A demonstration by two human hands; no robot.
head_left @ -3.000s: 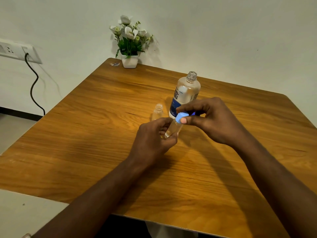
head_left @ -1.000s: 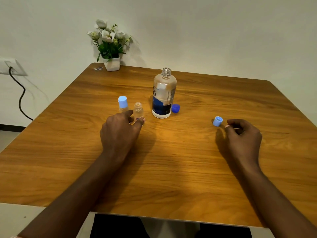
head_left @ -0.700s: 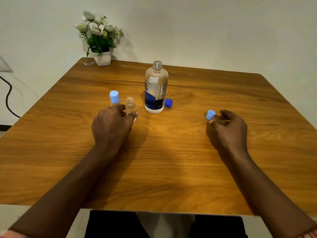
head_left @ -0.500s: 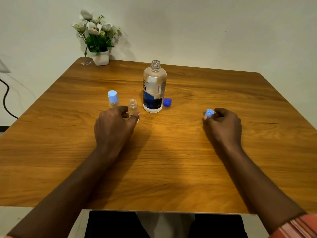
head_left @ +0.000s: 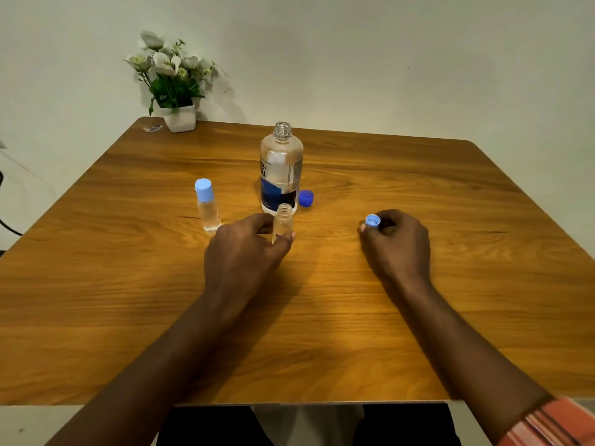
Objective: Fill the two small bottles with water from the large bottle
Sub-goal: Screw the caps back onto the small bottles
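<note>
Both forearms reach forward over the wooden table [head_left: 322,333], a striped sleeve [head_left: 553,423] showing at the right elbow. The left hand [head_left: 241,252] lies palm down, its grip narrow, thumb and fingers closed around the base of the open small bottle [head_left: 283,220], which stands upright. The right hand [head_left: 397,244] rests curled on the table, pinching a light blue cap [head_left: 373,221] at its fingertips. Left of the left hand stands the capped small bottle [head_left: 206,204], seemingly holding water. Just beyond the open bottle stands the large bottle [head_left: 281,169], uncapped, with a dark blue cap [head_left: 306,198] beside it. A potted plant [head_left: 174,88] sits at the far corner.
</note>
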